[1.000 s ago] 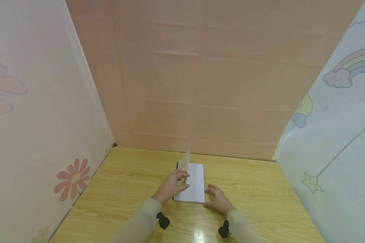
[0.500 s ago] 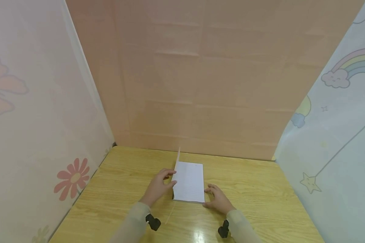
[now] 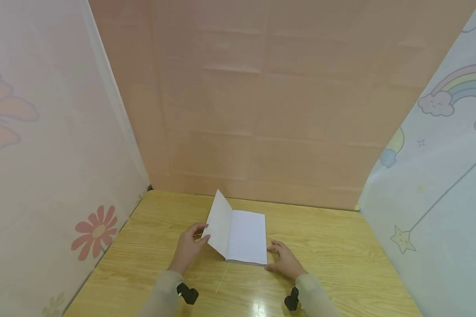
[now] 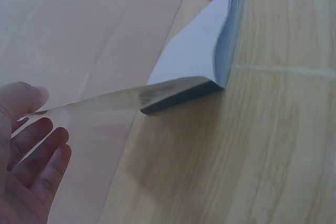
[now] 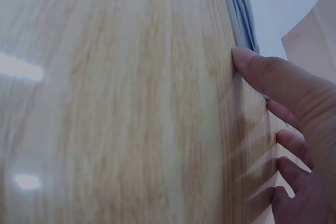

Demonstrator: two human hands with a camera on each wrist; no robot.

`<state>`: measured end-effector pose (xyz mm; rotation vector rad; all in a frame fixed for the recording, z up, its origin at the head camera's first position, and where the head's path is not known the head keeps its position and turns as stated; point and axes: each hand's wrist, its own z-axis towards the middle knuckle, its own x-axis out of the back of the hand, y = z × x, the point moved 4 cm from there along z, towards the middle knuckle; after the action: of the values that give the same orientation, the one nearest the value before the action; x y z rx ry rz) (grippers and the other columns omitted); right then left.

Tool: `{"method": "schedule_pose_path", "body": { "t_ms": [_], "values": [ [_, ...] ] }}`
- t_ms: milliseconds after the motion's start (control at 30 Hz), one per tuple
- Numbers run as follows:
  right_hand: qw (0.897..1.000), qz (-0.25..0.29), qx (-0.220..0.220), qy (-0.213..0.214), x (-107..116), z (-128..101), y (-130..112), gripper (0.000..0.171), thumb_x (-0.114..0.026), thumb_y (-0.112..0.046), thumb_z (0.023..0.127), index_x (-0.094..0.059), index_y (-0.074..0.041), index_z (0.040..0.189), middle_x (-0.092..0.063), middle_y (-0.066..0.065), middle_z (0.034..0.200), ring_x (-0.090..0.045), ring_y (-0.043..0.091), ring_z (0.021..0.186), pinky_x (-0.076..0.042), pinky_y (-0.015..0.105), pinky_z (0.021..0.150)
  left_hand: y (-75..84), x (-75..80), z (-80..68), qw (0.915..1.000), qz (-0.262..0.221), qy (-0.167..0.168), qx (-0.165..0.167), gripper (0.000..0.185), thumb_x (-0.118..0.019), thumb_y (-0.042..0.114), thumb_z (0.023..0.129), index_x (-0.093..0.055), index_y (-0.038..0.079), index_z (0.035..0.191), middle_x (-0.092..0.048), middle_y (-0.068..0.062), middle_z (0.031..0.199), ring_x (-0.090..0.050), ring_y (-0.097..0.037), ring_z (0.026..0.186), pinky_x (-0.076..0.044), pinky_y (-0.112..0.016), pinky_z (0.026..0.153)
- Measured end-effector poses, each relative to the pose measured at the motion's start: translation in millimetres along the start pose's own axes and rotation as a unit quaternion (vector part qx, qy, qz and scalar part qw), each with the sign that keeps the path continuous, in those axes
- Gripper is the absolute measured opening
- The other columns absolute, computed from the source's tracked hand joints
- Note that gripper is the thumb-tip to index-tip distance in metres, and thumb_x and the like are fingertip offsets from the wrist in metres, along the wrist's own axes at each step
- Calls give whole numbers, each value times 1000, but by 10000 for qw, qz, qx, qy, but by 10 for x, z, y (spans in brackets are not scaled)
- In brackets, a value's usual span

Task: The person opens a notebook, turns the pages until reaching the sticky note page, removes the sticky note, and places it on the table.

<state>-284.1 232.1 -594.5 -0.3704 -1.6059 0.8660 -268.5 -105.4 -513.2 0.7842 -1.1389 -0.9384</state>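
Note:
An open notebook (image 3: pixel 247 240) with lined white pages lies on the wooden table. Its front cover (image 3: pixel 219 222) stands tilted up on the left, pale inside and brownish outside in the left wrist view, with a dark spine strip (image 4: pixel 181 98). My left hand (image 3: pixel 189 246) pinches the cover's free edge between thumb and fingers. At the notebook's lower right corner, my right hand (image 3: pixel 284 262) touches the book, the thumb (image 5: pixel 249 64) against the corner and the fingers spread along the right side.
The wood-grain table (image 3: pixel 325 246) extends around the notebook. A brown papered wall (image 3: pixel 254 110) rises behind it. Pale printed panels stand at the left (image 3: pixel 63 176) and right (image 3: pixel 440 185). Each wrist carries a small black device (image 3: pixel 187 293).
My left hand has moved left, swinging the cover from above the pages over to the left side, so more of the page shows. The right hand has stayed at the corner.

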Motion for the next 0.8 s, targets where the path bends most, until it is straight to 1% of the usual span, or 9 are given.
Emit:
{"method": "schedule_pose_path", "body": {
  "t_ms": [233, 433, 533, 600, 700, 800],
  "values": [
    [10000, 87, -14, -36, -3, -15, -23, 64, -85, -33, 71, -60, -6, 123, -37, 22, 148, -38, 48, 131, -37, 60, 104, -264, 118, -19, 9993, 78, 292, 232, 32, -73, 7, 85, -65, 9, 116, -66, -9, 117, -63, -27, 105, -54, -36, 88],
    [10000, 14, 4, -34, -4, -6, -22, 63, -85, -33, 71, -60, -6, 123, -37, 22, 148, -41, 48, 129, -38, 58, 104, -505, 151, -23, 9967, 1, 354, 734, 34, -71, 4, 85, -62, 3, 118, -63, -16, 119, -62, -32, 108, -53, -40, 89],
    [10000, 73, -46, -30, -4, -3, -24, 63, -85, -33, 71, -60, -6, 123, -37, 21, 148, -39, 47, 131, -37, 58, 105, -621, 150, -45, 9944, 6, 341, 1003, 34, -69, 3, 86, -61, 2, 120, -61, -17, 121, -60, -33, 110, -52, -42, 91],
    [9999, 105, -32, -31, -2, -4, -33, 63, -85, -32, 71, -60, -5, 123, -37, 22, 148, -39, 48, 131, -36, 59, 105, -678, 150, -62, 9933, 52, 344, 1102, 34, -69, 3, 87, -60, 1, 120, -61, -18, 122, -60, -34, 110, -52, -43, 91],
    [9999, 106, -34, -35, -3, -3, -43, 63, -85, -31, 71, -60, -6, 123, -37, 22, 148, -39, 48, 131, -37, 59, 105, -740, 149, -83, 9924, 170, 362, 1164, 34, -68, 3, 86, -60, -1, 119, -62, -19, 121, -60, -33, 108, -52, -44, 90],
    [9999, 95, -4, -44, -2, -2, -54, 62, -85, -30, 71, -60, -6, 123, -36, 23, 148, -40, 49, 130, -37, 59, 104, -783, 150, -94, 9915, 343, 360, 1199, 33, -69, 4, 86, -62, -1, 118, -63, -19, 119, -61, -31, 104, -52, -42, 86]
  ]
}}
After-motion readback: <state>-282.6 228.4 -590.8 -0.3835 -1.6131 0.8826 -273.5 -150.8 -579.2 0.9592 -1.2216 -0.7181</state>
